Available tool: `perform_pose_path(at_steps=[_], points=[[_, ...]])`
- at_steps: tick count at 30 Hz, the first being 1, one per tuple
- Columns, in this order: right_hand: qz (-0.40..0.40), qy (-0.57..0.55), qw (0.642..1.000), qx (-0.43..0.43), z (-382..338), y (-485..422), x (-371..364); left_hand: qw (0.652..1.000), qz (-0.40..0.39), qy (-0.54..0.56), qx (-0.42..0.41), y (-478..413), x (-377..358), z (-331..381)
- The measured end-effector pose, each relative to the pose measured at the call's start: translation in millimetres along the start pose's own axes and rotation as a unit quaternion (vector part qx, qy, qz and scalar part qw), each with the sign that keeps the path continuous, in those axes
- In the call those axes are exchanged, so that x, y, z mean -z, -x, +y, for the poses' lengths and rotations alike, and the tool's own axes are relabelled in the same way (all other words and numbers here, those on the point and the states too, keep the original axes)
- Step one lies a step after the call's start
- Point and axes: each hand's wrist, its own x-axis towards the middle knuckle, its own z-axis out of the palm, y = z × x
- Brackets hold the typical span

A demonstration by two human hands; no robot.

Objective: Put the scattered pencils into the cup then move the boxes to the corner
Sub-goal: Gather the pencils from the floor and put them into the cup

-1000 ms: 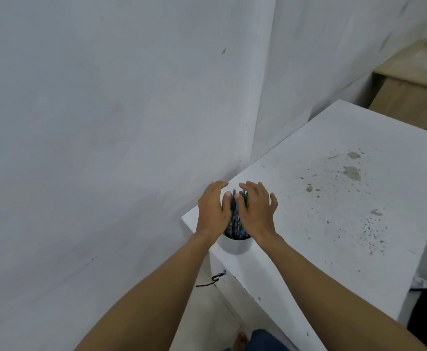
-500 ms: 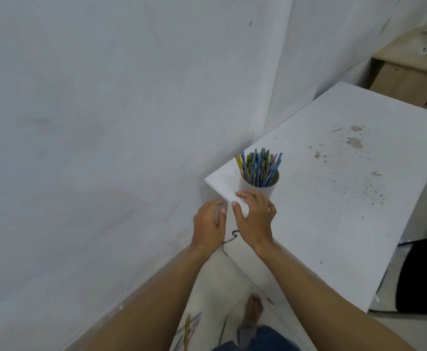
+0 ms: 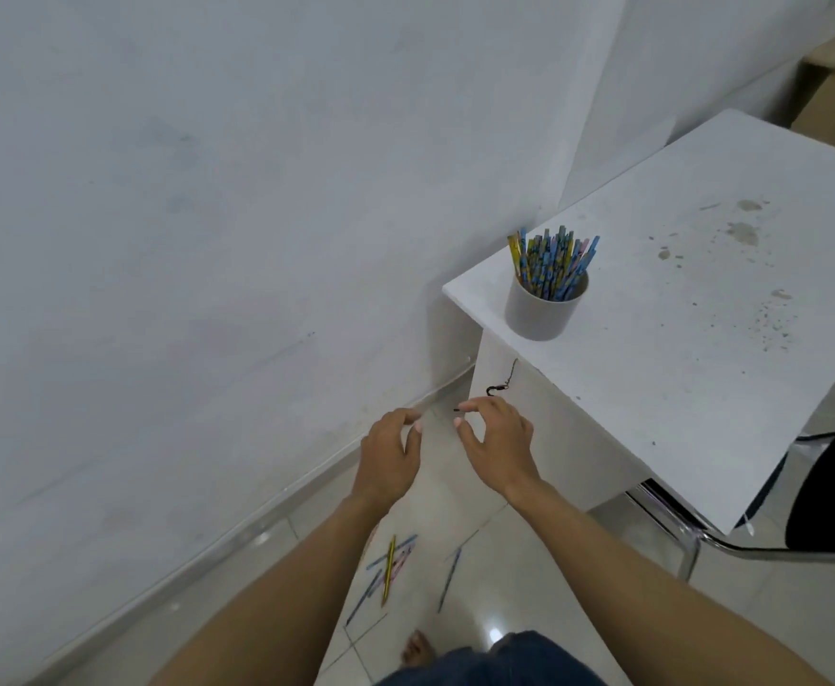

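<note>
Plain white wall (image 3: 183, 240) fills the left. Left hand (image 3: 390, 458) hovers low over the pale tiled floor (image 3: 529, 561), fingers loosely curved, holding nothing. Below it, loose blue, pink and yellow pencils (image 3: 388, 569) lie scattered on the tiles, with one more thin blue pencil (image 3: 450, 579) just to their right. A bare foot (image 3: 418, 648) shows near the bottom edge. Right hand (image 3: 497, 445) is beside the left but apart from it, fingers spread and half-curled, also empty. A dark speck by its fingertips is too small to identify, probably not held. Black hook on a thin cord (image 3: 497, 388) hangs on the table side just above that hand. Grey round plastic cup (image 3: 544, 309) stands upright at the near corner of the white stained table (image 3: 702, 363), packed with patterned pencils (image 3: 551, 262). Black chair with chrome legs (image 3: 831, 497) is far right. Boxes are not in view.

Step in hand, as judged: collecting the floor pencils. Best done by lowering both hands, sweeping the cluster parallel, gripping it as one bundle and grabbing the stray. Then feed them in while steadying the cup, which sits close to the edge and looks nearly full.

Writing: none readable; pencil prints are too small.
</note>
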Motion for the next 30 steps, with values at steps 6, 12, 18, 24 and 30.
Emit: perform_pose_path(at_steps=[6,12,18,24,30], points=[[-0.060,-0.031,0.996,-0.054,19,8,-15,0.996,-0.048,-0.044,0.064,23,-2,-16],[-0.132,-0.025,0.985,-0.109,44,31,-43,0.987,-0.108,-0.077,0.090,29,-29,-30],[-0.216,-0.034,0.950,-0.221,62,49,-54,0.968,-0.225,-0.068,0.088,25,-45,-63],[-0.186,-0.046,0.920,-0.343,73,74,-101,0.936,-0.321,-0.075,0.121,33,-54,-144],[-0.208,-0.066,0.886,-0.409,106,85,-213,0.925,-0.325,-0.100,0.168,32,-80,-249]])
